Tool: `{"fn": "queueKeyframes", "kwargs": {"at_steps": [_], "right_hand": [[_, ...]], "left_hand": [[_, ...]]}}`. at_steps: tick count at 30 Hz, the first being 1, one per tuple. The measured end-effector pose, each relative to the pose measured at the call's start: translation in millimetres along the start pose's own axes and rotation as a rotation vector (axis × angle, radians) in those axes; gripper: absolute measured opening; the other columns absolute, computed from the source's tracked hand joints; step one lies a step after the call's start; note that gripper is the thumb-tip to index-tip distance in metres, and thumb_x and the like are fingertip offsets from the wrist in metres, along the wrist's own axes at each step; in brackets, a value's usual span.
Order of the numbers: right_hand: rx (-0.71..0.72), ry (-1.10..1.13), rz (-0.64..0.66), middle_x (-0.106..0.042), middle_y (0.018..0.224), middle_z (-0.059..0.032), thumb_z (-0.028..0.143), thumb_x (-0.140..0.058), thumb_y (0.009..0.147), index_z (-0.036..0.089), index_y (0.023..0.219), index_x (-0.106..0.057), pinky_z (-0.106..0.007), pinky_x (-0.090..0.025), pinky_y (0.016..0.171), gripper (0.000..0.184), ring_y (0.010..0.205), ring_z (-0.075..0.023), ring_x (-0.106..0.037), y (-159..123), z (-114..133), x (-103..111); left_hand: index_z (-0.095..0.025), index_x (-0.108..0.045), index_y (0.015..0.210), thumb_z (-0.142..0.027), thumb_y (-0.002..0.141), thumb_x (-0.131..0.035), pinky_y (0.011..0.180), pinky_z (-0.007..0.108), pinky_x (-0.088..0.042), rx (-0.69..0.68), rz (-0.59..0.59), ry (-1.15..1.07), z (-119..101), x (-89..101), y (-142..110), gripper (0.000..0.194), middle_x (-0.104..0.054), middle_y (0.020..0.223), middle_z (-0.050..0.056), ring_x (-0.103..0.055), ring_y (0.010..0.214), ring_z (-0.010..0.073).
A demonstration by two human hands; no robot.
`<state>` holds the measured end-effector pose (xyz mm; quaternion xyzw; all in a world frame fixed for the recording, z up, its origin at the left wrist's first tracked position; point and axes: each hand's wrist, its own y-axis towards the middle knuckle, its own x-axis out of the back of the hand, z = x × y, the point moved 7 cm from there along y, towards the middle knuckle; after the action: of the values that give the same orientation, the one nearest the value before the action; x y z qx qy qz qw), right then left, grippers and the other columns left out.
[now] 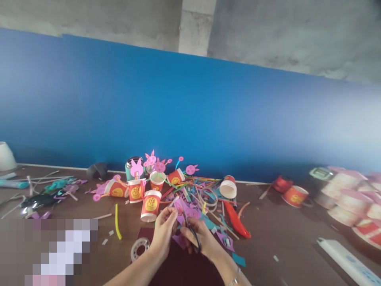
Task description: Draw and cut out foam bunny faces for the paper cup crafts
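Observation:
Between my thumb and fingers, my left hand [165, 227] pinches a piece of pink paper [179, 205] with darker drawn marks. My right hand [199, 234] is closed around dark-handled scissors [194, 233], whose blades point up at the paper's edge. A red paper cup [150, 206] with a yellow print stands upside down just beyond my left hand. Behind it are more red cups [137, 191], some upright and some tipped, with pink animal-face cutouts [160, 166] on strips. Purple and pink scraps [225, 241] lie around my right hand.
A roll of tape [139, 248] lies left of my left forearm. Colourful strips [205, 190] heap up behind my hands, beside a red balloon-like piece [238, 220]. At right are a white power strip [348, 260] and blurred stacked cups [345, 198]. A blue partition [190, 111] borders the table.

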<state>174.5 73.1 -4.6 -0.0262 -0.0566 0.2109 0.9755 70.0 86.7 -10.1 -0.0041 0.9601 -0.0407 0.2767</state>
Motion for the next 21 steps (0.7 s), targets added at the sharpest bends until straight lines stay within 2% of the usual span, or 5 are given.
{"fn": "queueKeyframes", "kwargs": {"at_steps": [8,16,21], "right_hand": [[-0.038,-0.028,-0.043,-0.050,0.041,0.0069,0.055,-0.069,0.071,0.016,0.073,-0.052,-0.016,-0.030,0.032,0.043,0.031,-0.0069,-0.045,1.3,-3.9,2.5],[-0.028,0.056,-0.002,-0.053,0.046,0.0060,0.054,-0.071,0.069,0.016,0.073,-0.052,-0.016,-0.033,0.034,0.042,0.036,-0.0075,-0.048,0.5,-3.0,-2.8],[-0.040,0.004,-0.009,-0.050,0.043,0.0072,0.054,-0.069,0.071,0.017,0.073,-0.052,-0.017,-0.031,0.033,0.041,0.032,-0.0071,-0.044,0.4,-5.5,0.2]], "left_hand": [[-0.018,-0.050,0.070,-0.054,0.067,-0.072,0.042,0.019,-0.015,0.018,0.028,0.039,2.8,-1.2,-0.6,0.043,-0.028,0.045,-0.012,-0.018,0.042,0.0040],[-0.017,-0.049,0.066,-0.054,0.061,-0.076,0.042,0.018,-0.018,0.025,0.028,0.056,5.8,-0.7,1.2,0.046,-0.034,0.045,-0.010,-0.025,0.041,0.0037],[-0.017,-0.048,0.064,-0.053,0.061,-0.077,0.042,0.018,-0.018,0.027,0.043,0.044,6.5,0.2,2.4,0.046,-0.033,0.044,-0.011,-0.023,0.040,0.0029]]}}
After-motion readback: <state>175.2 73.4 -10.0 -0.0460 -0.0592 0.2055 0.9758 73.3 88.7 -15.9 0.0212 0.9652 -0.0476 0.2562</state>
